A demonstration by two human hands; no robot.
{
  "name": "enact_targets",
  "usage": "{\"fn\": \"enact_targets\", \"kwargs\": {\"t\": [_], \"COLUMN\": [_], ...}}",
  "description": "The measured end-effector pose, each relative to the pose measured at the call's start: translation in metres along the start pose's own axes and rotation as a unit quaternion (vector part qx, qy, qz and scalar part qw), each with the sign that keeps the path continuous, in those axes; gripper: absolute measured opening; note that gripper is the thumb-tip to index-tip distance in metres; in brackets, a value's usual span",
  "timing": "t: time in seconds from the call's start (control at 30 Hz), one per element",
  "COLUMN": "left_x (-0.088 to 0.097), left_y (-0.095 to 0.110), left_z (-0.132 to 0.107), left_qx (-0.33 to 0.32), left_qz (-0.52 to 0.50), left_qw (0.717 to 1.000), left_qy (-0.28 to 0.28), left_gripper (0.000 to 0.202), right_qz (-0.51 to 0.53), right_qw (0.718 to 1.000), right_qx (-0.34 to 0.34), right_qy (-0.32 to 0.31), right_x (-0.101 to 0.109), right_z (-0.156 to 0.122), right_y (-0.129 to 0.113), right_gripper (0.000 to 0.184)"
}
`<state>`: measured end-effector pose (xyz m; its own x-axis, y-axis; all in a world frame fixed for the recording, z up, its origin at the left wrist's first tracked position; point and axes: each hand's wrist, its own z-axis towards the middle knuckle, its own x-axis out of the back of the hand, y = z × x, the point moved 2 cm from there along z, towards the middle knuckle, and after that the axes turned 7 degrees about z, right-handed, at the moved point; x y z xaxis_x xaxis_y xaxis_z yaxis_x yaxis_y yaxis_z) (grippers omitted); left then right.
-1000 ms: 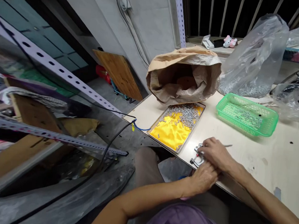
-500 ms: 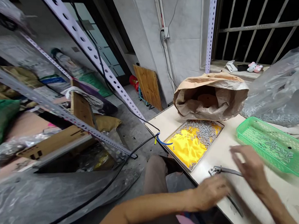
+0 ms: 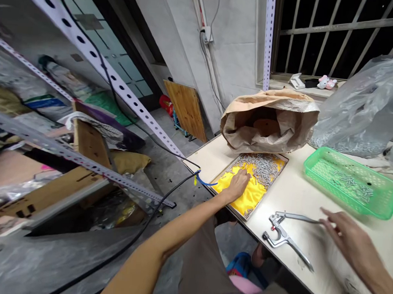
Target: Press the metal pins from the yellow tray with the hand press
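My left hand (image 3: 239,185) reaches into a shallow tray (image 3: 246,218) lined with shiny yellow cloth (image 3: 250,197). Its fingers are bent and pressed together at the edge of a heap of small silver metal pins (image 3: 265,169); whatever they pinch is too small to make out. Silver hand pliers (image 3: 289,241) with a spring and a red part at the jaws lie on the table, handles spread apart. Beside the tip of the upper handle is my right hand (image 3: 354,236), slightly blurred, fingers stretched out, with nothing seen in it.
Behind the tray stands an open brown paper sack (image 3: 270,140). A green plastic basket (image 3: 389,210) with metal pins sits at right, before a clear plastic bag (image 3: 361,108) of metal pieces. A black cable (image 3: 152,222) and metal shelving (image 3: 133,94) are at left.
My left hand has moved from beside the pliers to the far left, into the tray. My right hand has shifted down and right; the pliers now lie uncovered. The view has shifted slightly.
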<state>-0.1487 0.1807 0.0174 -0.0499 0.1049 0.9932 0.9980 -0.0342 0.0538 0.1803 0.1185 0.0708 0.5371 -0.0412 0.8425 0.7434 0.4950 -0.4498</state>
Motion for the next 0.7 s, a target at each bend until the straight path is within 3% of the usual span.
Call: {"fn": "enact_targets", "kwargs": {"t": [0.1, 0.2, 0.27, 0.33, 0.4, 0.47, 0.57, 0.7], "left_x": [0.005, 0.016, 0.023, 0.025, 0.021, 0.015, 0.006, -0.001], "left_y": [-0.002, 0.003, 0.016, 0.036, 0.058, 0.075, 0.087, 0.087], "left_z": [-0.002, -0.009, -0.021, -0.039, -0.059, -0.074, -0.084, -0.085], "left_qx": [-0.013, -0.028, -0.034, -0.029, -0.011, 0.004, 0.009, 0.024], "left_qz": [-0.002, -0.007, -0.061, -0.172, -0.275, -0.306, -0.281, -0.258], "left_qw": [1.000, 1.000, 0.997, 0.982, 0.949, 0.928, 0.932, 0.930], "left_qy": [-0.006, -0.009, -0.023, -0.074, -0.153, -0.210, -0.230, -0.261], "left_gripper": [0.026, 0.024, 0.020, 0.017, 0.020, 0.022, 0.021, 0.019], "right_qz": [0.050, 0.038, 0.023, 0.009, -0.002, -0.008, -0.005, 0.011], "right_qw": [0.995, 0.991, 0.991, 0.990, 0.988, 0.986, 0.984, 0.984], "right_qx": [0.000, -0.011, -0.011, -0.013, -0.021, -0.031, -0.046, -0.046], "right_qy": [-0.090, -0.127, -0.133, -0.142, -0.154, -0.164, -0.171, -0.172], "right_x": [-0.027, -0.043, -0.050, -0.055, -0.058, -0.060, -0.060, -0.058], "right_z": [-0.030, -0.050, -0.059, -0.063, -0.065, -0.065, -0.066, -0.067], "right_y": [-0.030, -0.040, -0.040, -0.038, -0.038, -0.039, -0.041, -0.042], "right_gripper": [0.034, 0.028, 0.026, 0.023, 0.019, 0.017, 0.015, 0.016]}}
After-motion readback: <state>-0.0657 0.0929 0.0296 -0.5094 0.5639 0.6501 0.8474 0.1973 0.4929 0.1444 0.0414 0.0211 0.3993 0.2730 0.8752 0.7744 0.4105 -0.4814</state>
